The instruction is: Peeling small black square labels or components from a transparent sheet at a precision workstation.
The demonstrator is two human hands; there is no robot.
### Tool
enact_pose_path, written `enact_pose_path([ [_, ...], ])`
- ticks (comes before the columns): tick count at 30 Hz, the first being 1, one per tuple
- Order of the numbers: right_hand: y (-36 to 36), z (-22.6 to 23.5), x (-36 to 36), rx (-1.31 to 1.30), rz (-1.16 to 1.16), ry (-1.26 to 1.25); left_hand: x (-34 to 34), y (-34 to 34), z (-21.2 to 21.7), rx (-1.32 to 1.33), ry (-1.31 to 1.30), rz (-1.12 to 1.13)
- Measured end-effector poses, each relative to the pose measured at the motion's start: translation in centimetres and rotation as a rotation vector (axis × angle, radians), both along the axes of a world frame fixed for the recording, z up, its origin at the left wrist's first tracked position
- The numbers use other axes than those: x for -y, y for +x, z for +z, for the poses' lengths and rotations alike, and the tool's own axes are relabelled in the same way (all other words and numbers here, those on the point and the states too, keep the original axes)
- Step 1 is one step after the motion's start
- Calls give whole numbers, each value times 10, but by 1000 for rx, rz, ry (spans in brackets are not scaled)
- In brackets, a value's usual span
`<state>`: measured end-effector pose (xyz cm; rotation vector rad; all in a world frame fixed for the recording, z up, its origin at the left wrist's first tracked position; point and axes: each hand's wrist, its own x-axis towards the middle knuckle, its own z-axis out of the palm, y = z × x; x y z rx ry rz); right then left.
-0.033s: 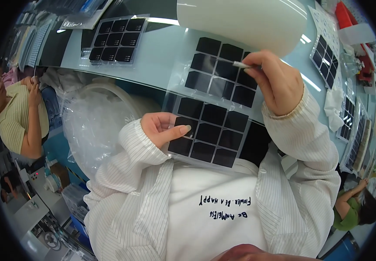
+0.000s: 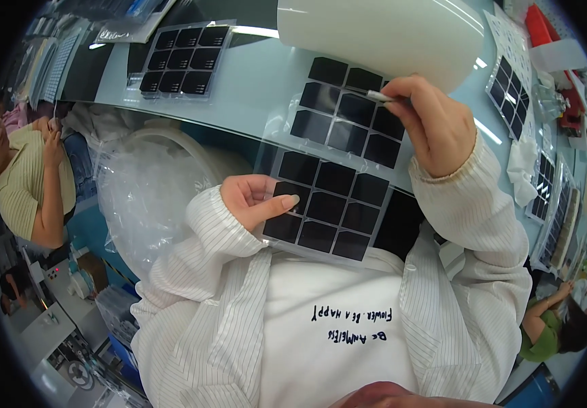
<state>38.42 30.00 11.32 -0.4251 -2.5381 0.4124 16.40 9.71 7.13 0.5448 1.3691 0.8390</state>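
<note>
Fingers of our left hand (image 2: 256, 199) curl inward, the thumb lying flat across a clear sheet of black square pads (image 2: 327, 207), pinching its left edge against the fingers beneath; the left forearm, in a white striped sleeve, rises from lower left and bends at the wrist toward the sheet. That sheet hangs just off the near edge of the pale blue table (image 2: 239, 88), held over our lap. Behind our left arm sits a heap of clear plastic bags (image 2: 150, 197), and beyond it a seated person in a yellow ribbed top (image 2: 25, 183). A second sheet of black pads (image 2: 349, 112) lies on the table just past the first. Above it, our right hand (image 2: 433, 122) is raised with the wrist cocked, fingers closed together on a small pale tool (image 2: 380, 96) whose tip points left over that sheet. A rolled white film (image 2: 382, 30) curves just behind the right hand.
</note>
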Motion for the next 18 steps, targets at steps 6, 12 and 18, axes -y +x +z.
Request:
enact_pose_path([
  [6,2,-6,8,92,-41,-34,6,-7,-10,-41,25,17],
  [12,4,-7,5,55,-51,20,6,-2,-8,-4,69,61],
  [18,4,-10,1,42,-75,41,4,-5,-6,-55,1,-46],
])
